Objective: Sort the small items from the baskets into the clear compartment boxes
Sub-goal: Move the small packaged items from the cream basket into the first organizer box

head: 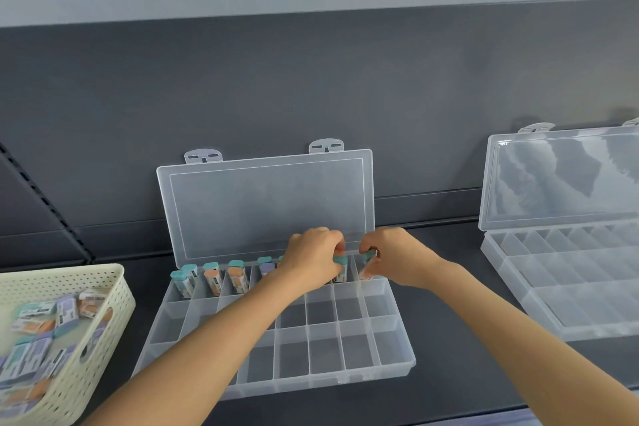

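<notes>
Left hand [313, 254]: pinched a teal-capped item [340, 269] in the back row, second compartment from the right.
Right hand [394, 252]: pinched another capped item [368, 261] in the back-right corner compartment.
Middle box [394, 358]: lid [266, 204] stood open; upright items [212, 279] filled its back row.
Basket [107, 290]: cream, at left, held loose packets [38, 339].
Second box [553, 290]: at right, open.

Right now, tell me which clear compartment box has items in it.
The centre box, where the left hand and right hand work: small packs stand along its back row. The right box is open too, but shows none.
</notes>
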Demonstrator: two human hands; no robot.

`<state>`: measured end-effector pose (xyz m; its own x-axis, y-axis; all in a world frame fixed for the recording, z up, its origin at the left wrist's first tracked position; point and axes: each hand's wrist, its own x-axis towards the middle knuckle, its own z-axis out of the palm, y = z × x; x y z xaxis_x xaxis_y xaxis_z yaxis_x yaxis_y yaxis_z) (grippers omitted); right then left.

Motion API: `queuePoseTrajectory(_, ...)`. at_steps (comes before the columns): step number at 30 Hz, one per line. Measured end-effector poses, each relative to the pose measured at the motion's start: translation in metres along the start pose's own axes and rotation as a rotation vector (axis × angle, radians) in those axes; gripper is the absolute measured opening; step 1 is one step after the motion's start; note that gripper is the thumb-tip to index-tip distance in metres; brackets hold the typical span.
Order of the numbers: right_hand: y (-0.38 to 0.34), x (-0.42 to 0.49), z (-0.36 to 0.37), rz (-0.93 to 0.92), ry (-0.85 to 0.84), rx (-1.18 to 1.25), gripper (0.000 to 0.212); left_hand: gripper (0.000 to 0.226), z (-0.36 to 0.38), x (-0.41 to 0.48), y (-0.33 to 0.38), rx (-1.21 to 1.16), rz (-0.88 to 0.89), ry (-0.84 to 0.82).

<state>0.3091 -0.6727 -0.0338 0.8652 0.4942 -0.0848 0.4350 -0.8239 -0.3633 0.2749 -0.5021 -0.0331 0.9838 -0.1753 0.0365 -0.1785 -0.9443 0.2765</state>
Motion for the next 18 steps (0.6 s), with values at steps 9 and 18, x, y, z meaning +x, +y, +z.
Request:
queuePoseTrajectory(9, 0.004, -0.004, -0.004, -0.073, -0.018, -0.1, 0.024, 0.021, 0.0, -0.003, 0.0, -0.033, -0.005, 0.014)
queuePoseTrajectory(18, -0.006, 0.001, 0.006, -0.071, 0.098, -0.022, 0.025, 0.027, 0.0, -0.003, 0.002, -0.053, -0.018, 0.026)
